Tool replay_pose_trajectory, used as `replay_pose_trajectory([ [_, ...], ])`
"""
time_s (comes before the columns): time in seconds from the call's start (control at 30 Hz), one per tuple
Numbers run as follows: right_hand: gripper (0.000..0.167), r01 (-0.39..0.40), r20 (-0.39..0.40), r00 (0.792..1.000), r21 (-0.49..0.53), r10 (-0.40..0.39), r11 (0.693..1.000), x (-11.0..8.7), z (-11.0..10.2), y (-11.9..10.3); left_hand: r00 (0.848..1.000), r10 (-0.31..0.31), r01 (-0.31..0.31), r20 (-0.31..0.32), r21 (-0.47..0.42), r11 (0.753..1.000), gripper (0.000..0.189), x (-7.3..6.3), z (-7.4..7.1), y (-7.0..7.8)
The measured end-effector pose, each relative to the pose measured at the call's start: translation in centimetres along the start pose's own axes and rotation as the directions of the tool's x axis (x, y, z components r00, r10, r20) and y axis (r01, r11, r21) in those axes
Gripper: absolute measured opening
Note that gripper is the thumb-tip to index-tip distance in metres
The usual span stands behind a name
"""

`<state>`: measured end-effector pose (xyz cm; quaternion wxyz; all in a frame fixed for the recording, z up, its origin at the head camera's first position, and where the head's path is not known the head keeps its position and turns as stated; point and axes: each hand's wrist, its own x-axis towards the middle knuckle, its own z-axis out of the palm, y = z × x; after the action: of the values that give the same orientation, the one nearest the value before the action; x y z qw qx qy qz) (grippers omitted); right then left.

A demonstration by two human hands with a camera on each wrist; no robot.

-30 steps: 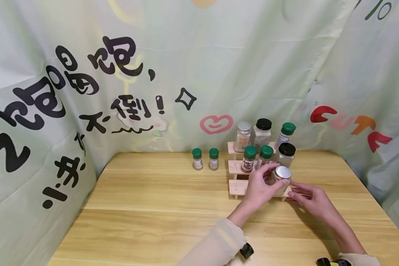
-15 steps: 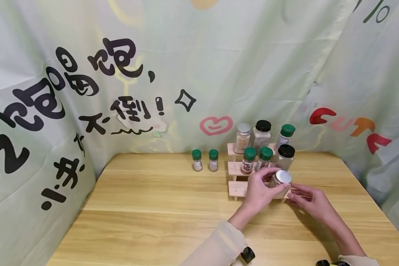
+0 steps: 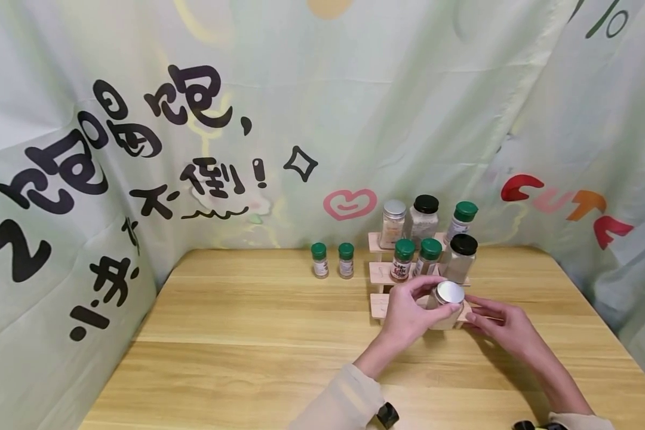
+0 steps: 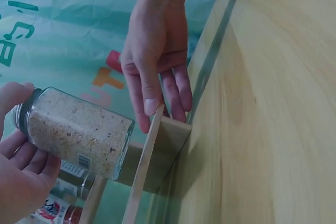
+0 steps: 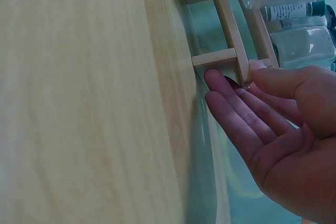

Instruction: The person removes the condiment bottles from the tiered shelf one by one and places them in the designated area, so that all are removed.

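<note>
My left hand [image 3: 405, 316] grips a square glass jar [image 4: 79, 129] with a silver lid, fingers and thumb near its top. Pale, grainy contents show through the glass. In the head view the jar overlaps the right part of the lowest step of a three-step wooden spice rack [image 3: 381, 306]; in the left wrist view its base tilts close to the step's edge. My right hand [image 3: 504, 325] pinches the right end of that lowest step. Thumb on top and fingers beneath the board [image 5: 228, 22] show in the right wrist view.
On the middle step stand two green-capped shakers [image 3: 402, 263] and a black-lidded jar [image 3: 462, 260]. The top step bears a silver-lidded jar [image 3: 393, 226], a black-lidded jar [image 3: 423, 220] and a green-capped shaker [image 3: 462, 221]. Two small green-capped bottles [image 3: 319, 263] stand left of the rack; a printed curtain [image 3: 301, 89] hangs behind.
The left hand has moved the silver-lidded jar slightly left and nearer to me, off its earlier place over the step's right end. The right hand stays at the rack's end.
</note>
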<state>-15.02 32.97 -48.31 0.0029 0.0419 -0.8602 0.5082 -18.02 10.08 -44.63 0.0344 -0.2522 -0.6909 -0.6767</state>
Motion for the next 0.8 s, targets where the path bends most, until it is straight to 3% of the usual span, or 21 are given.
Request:
replay_pose_trajectory([
  [0.27,0.046,-0.015,0.012,1.000,-0.009,0.015,1.000,0.0,-0.1,0.0,0.999,0.043,-0.044,0.021,0.049,0.998,0.039,-0.9,-2.4,0.2],
  [0.8,0.048,-0.033,0.023,0.999,0.042,0.032,0.999,0.1,-0.1,-0.1,0.999,0.046,-0.046,0.025,-0.010,0.999,0.042,-1.4,-7.1,0.4],
])
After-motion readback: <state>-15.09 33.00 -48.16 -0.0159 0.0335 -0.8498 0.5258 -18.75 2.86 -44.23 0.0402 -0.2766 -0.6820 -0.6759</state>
